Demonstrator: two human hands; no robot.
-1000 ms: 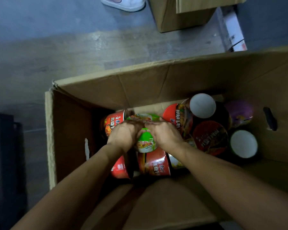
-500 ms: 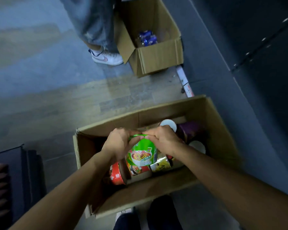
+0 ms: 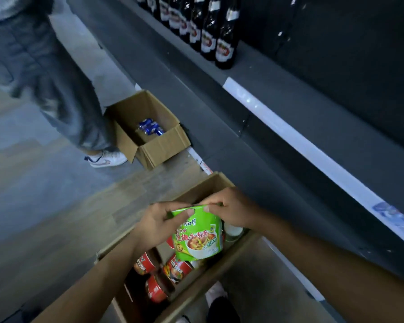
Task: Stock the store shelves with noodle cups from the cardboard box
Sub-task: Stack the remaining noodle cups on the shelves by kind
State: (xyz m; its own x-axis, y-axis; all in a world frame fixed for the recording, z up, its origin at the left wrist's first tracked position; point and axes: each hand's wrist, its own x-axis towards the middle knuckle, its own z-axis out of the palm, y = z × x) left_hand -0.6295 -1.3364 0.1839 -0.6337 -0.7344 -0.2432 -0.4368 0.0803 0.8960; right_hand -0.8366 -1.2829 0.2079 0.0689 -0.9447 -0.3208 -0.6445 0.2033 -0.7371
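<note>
Green noodle cup (image 3: 197, 236) now raised above cardboard box (image 3: 219, 269), axis roughly upright; left hand (image 3: 154, 226), right hand (image 3: 231, 208) hold rim (both grips clamped); shelf (image 3: 289, 94) lies forward-right, nearer right hand.

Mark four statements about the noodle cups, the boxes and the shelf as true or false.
1. The left hand and the right hand both grip the green noodle cup above the cardboard box. True.
2. That box is empty. False: red noodle cups lie in it.
3. The smaller box further away holds blue packages. True.
4. Dark bottles stand on the floor. False: the dark bottles stand on the shelf.
</note>
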